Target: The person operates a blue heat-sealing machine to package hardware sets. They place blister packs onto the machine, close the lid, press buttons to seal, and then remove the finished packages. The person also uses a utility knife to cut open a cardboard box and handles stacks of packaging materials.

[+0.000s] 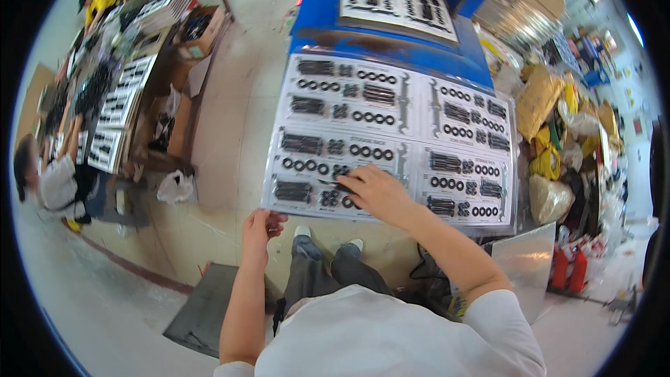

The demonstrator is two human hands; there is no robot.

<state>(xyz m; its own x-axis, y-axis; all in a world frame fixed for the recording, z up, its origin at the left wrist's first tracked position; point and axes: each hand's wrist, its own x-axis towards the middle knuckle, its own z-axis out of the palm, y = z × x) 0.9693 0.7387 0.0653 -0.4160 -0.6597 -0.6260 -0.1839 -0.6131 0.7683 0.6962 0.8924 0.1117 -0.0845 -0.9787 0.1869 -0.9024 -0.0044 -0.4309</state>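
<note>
A large white printed sheet (412, 129) lies in front of me, covered with clear film. Under the film sit rows of black bolts (301, 143), black ring washers (371, 152), small black parts and grey open-ended wrenches (405, 103). My right hand (377, 195) is over the sheet's lower left part, its fingers closed around a slim dark pointed thing (328, 183) whose kind I cannot tell. At the sheet's near left corner, my left hand (259, 229) has its fingers curled; whether they pinch the edge is unclear.
Behind the sheet is a blue machine bed (391, 56) bearing another packed sheet (398, 0). On the left, co-workers sit along a bench with stacked sheets (125, 94) and cardboard boxes (178, 122). Bags (551, 160) pile up at right. A dark board (209, 307) lies low on the left.
</note>
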